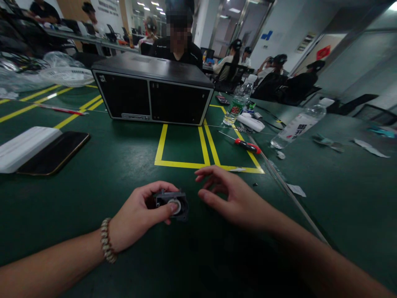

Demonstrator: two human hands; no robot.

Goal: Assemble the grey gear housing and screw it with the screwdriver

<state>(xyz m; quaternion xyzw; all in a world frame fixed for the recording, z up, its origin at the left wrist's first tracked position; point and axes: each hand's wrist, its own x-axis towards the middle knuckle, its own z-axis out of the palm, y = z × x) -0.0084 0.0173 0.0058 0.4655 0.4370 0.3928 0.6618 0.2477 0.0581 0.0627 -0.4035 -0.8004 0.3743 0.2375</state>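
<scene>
Holding a small grey housing in the left hand, just left of the empty, loosely curled right hand; could drop its pale round insert onto the tabletop if pressed off-centre by the thumb.

Bottle on my right: a few large dark characters and a small red mark on its white label, slanted to me, so I cannot read them surely
Upright bottle: green label with red pictures; I can read no lettering on it
Wall lettering: dark rows on the back wall, too blurred for me
Blue sign: a plain shape where I read no letters
Red sign: too far for me to read
</scene>
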